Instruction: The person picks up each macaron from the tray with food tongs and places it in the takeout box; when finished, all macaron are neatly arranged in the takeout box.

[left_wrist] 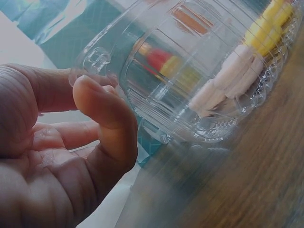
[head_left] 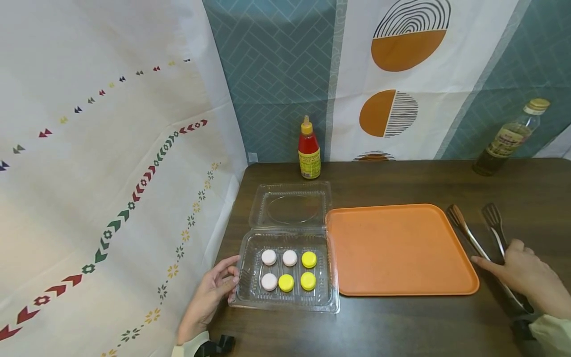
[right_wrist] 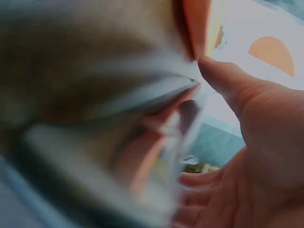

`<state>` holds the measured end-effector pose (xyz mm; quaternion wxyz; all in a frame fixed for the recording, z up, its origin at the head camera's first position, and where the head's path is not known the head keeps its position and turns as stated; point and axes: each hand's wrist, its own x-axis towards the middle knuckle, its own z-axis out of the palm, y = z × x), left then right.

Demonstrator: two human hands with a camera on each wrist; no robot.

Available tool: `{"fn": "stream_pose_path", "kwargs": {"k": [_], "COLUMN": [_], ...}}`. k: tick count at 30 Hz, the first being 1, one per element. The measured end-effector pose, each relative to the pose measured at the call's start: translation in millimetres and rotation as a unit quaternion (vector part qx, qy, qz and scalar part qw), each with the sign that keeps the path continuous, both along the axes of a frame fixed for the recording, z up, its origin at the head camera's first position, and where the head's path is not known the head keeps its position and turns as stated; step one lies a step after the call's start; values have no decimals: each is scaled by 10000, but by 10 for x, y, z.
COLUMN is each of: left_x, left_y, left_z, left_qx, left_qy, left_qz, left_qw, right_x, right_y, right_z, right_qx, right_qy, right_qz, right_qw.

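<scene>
My left hand (head_left: 209,292) pinches the left rim of a clear plastic clamshell box (head_left: 285,303); in the left wrist view the thumb and a finger meet on that rim. In its base lie several macarons, white macarons (head_left: 269,282) and yellow macarons (head_left: 308,281). The lid (head_left: 290,203) is folded back behind. At the right, my right hand (head_left: 524,270) is round the metal tongs (head_left: 474,243), thumb across the left arm and fingers by the right arm. The tongs' ends stand apart. In the right wrist view the metal is close and blurred, and the fingers are partly hidden.
An orange tray (head_left: 401,250) lies between the box and the tongs, its left edge against the box. A red sauce bottle (head_left: 309,151) stands behind the lid. A yellow-capped glass bottle (head_left: 508,141) is at the back right. Patterned cloth hangs behind and at the left.
</scene>
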<state>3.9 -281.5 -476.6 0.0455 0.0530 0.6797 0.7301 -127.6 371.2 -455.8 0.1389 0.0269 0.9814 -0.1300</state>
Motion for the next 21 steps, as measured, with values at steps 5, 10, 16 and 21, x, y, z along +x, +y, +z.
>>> {"fn": "stream_pose_path", "kwargs": {"k": [5,10,16,21], "left_x": [-2,-10,-10,0], "left_y": [11,17,26,23], "left_z": [-12,-12,-5,6], "left_qx": [23,26,-93,-101], "left_qy": [-63,-105,-102,-85], "left_qz": [107,154,158,185], "left_qw": [9999,9998,9998,9997], "right_x": [13,-52,-147,-207], "right_y": [-96,-256,-543,-855], "right_z": [147,308,381,412], "right_qx": [170,41,-469,-965], "right_qy": [906,1135,1471,1860], "right_qz": [8,199,777,1204], "right_qw": [9957,9933,9849,9704]}}
